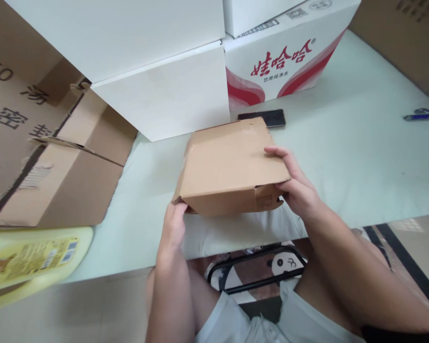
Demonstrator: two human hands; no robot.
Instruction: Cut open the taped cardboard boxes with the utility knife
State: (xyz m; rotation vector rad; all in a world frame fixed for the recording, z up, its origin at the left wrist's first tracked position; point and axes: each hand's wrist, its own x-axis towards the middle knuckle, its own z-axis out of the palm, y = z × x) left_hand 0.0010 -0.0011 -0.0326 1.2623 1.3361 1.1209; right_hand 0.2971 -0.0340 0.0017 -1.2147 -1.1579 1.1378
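A brown cardboard box is tilted toward me over the near part of the table, its flat top panel facing up. At its near left corner, my left hand grips from below, with the fingers partly hidden under the cardboard. My right hand holds the near right corner, index finger lying along the top and thumb by a torn, loose flap. A dark phone lies flat just behind the box, partly covered by it.
White cartons and a red-and-white carton stand behind. Large brown cartons rise at the left, beside a yellow bottle lying near the edge. Blue-handled items lie on the pale tablecloth at right.
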